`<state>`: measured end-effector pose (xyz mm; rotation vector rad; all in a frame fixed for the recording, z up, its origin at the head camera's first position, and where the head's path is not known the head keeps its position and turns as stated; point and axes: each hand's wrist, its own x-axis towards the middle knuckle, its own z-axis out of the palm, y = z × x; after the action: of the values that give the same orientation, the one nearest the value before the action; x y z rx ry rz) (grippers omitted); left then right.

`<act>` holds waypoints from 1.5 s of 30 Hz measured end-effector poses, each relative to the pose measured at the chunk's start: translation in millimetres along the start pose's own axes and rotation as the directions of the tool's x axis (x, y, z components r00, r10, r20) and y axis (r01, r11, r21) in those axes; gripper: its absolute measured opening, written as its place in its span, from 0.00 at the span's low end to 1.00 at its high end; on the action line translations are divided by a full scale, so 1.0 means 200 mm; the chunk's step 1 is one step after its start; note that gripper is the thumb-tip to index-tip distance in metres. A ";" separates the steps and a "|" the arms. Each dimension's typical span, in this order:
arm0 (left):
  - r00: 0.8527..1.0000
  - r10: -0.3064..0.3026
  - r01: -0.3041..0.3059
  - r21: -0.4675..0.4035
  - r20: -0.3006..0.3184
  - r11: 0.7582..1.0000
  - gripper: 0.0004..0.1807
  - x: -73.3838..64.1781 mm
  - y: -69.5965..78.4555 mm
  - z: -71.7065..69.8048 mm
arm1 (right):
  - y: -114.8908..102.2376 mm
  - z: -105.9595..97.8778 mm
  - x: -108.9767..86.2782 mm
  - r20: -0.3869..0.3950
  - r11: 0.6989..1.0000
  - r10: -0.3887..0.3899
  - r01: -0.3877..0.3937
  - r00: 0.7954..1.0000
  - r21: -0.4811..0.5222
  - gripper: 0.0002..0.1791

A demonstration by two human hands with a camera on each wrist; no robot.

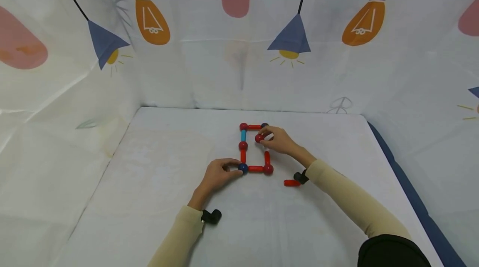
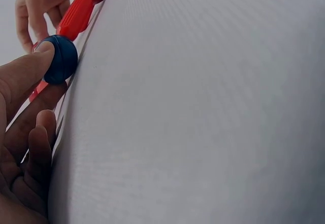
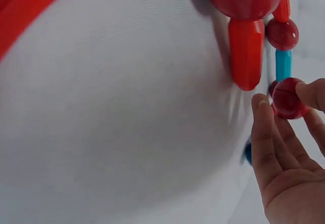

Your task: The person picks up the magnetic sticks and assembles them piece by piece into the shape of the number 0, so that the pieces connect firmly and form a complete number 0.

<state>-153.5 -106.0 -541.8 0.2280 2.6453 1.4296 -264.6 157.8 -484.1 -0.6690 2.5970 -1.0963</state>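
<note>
My left hand (image 1: 221, 174) pinches a blue ball (image 2: 61, 60) at the near left corner of a ball-and-stick frame. Over the frame's right side, my right hand (image 1: 278, 140) holds a red ball (image 3: 287, 98) between thumb and fingers. Below that ball, a red stick (image 3: 246, 56) has a free end and joins the near right red ball (image 1: 268, 169). Up the left side run a red stick (image 1: 243, 156), a red ball (image 1: 243, 145) and a cyan stick (image 1: 243, 135). The far right dark blue ball (image 1: 265, 125) is partly hidden by my right fingers.
A loose red stick (image 1: 291, 183) lies on the white table (image 1: 157, 184), beside my right wrist's black camera (image 1: 301, 176). Behind the table hangs a white cloth (image 1: 209, 71) printed with lamps and bulbs.
</note>
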 end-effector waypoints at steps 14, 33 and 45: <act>1.000 0.002 -0.003 -0.018 -0.011 1.000 0.17 0.00 0.00 -0.01 | 0.06 0.00 -0.10 -0.007 0.996 0.077 -0.076 0.997 0.048 0.19; 1.000 0.011 -0.011 -0.018 -0.003 1.000 0.17 0.00 0.01 -0.01 | 0.10 -0.02 -0.15 0.006 0.946 0.200 -0.195 0.980 0.259 0.20; 1.000 0.007 -0.007 -0.023 0.001 1.000 0.17 -0.01 0.00 -0.01 | 0.13 -0.03 -0.18 0.079 0.918 0.209 -0.223 0.975 0.328 0.20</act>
<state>-152.6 -107.1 -540.8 0.2355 2.6290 1.4603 -245.0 195.8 -496.8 -0.3139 2.2971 -1.3856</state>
